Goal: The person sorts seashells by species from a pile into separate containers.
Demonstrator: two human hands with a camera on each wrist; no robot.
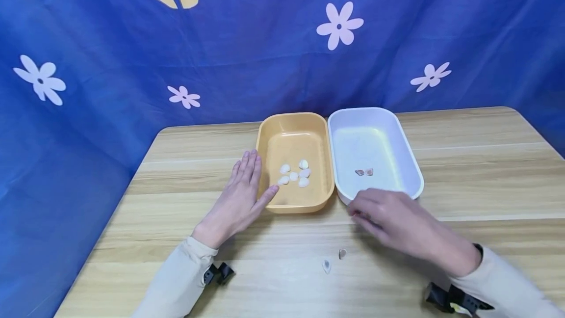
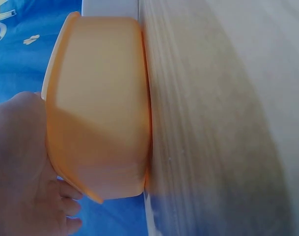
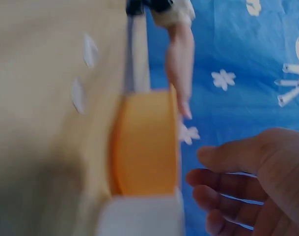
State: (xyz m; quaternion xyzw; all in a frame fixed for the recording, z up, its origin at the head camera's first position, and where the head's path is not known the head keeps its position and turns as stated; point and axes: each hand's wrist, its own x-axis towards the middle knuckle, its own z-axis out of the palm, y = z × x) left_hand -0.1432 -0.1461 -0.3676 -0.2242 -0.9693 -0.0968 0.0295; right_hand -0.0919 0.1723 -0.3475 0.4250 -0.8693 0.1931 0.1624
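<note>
My left hand (image 1: 238, 198) lies with straight fingers along the left side of the orange tray (image 1: 266, 136), its thumb over the front left corner of the rim. Inside that tray lie several small white shell-like pieces (image 1: 304, 173). Over the front edge of the white tray (image 1: 410, 161) hangs my right hand (image 1: 393, 220), blurred, its fingers bent. A tiny reddish spot shows at its fingertips in the head view, but the right wrist view (image 3: 257, 182) shows nothing between thumb and fingers; I cannot tell whether it holds something. Two brownish pieces (image 1: 369, 172) lie in the white tray.
On the wooden table (image 1: 198, 141), in front of the trays, lie a brownish piece (image 1: 342, 253) and a pale piece with a dark centre (image 1: 326, 266). The trays stand side by side near the back edge. A blue flowered cloth (image 1: 265, 53) hangs behind.
</note>
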